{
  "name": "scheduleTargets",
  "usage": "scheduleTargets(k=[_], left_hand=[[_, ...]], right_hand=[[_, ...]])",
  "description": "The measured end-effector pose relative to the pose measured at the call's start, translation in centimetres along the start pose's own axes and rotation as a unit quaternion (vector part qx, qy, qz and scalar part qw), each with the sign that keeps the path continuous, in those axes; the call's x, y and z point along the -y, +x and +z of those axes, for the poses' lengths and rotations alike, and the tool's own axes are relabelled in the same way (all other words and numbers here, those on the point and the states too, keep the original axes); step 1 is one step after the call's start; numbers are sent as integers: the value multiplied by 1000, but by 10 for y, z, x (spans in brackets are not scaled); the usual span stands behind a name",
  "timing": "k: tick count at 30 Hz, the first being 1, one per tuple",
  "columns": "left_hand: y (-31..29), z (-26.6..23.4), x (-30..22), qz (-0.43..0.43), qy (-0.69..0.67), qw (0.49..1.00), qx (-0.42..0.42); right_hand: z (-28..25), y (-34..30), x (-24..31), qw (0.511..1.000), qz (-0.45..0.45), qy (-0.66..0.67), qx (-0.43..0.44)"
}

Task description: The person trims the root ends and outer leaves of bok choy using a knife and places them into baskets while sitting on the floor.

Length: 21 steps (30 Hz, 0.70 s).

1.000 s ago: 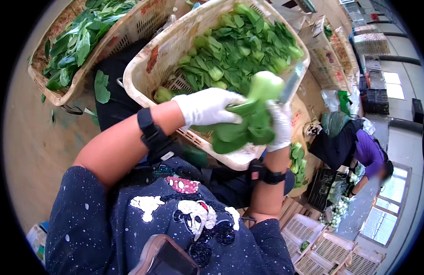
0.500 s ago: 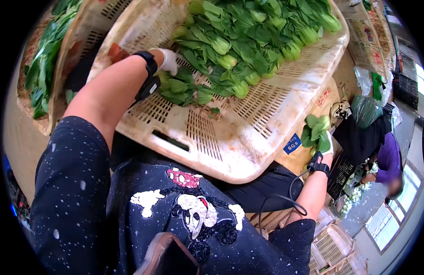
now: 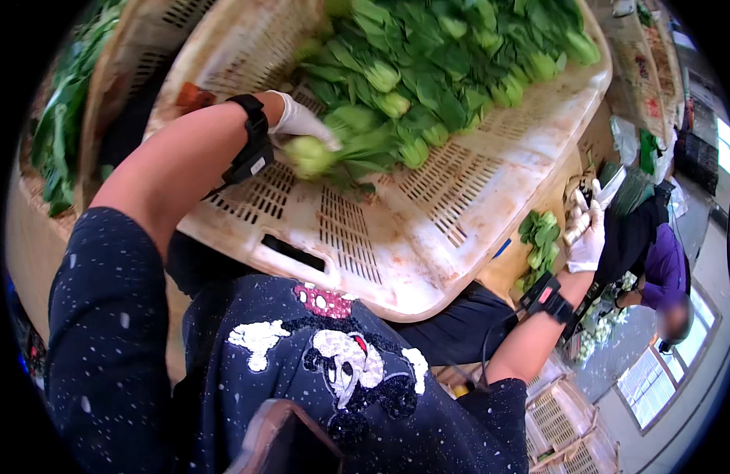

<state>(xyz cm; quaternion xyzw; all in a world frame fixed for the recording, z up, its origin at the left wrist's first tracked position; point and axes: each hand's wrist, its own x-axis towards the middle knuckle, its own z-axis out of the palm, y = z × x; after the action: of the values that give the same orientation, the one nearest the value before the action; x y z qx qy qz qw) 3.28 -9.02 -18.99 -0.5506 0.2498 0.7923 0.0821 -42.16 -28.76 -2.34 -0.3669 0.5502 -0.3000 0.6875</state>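
My left hand [image 3: 303, 126], in a white glove, is closed on a bok choy [image 3: 311, 156] at the near left of a tilted plastic crate [image 3: 476, 229]. The bok choy's leaves are smeared by motion. Many more bok choy [image 3: 412, 75] are heaped in the crate's far part. To the crate's right, my gloved right hand [image 3: 588, 241] has its fingers apart and pointing away from me. Left of it, two small green bok choy [image 3: 539, 241] lie against a tan surface. A pale, blade-like thing [image 3: 611, 188] shows past the fingertips; whether they touch it I cannot tell.
A crate with leafy greens [image 3: 73, 126] stands at the far left. Another crate [image 3: 630, 63] is at the upper right, beside bags. A person in a purple top [image 3: 664, 265] works at the right near white-stemmed vegetables [image 3: 594, 332]. Stacked crates [image 3: 566, 419] stand at the lower right.
My left hand has taken hold of a bok choy and moved right with it. My right hand has let go of its bok choy and moved away and to the right.
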Motion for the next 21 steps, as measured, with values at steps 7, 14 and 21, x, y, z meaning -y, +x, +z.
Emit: scheduleTargets(k=[7,14,21], left_hand=[[-126,99,-61,410,-408,815,32],[-203,147,-27,454,57,846,-274],[-200,156,-4,498,245,494,-669]], right_hand=[[195,-111,-66,943,-306,-114,-60],[241,-130,-86,978,-77,160,107],[267,-155,-65,971,-116,-66,197]])
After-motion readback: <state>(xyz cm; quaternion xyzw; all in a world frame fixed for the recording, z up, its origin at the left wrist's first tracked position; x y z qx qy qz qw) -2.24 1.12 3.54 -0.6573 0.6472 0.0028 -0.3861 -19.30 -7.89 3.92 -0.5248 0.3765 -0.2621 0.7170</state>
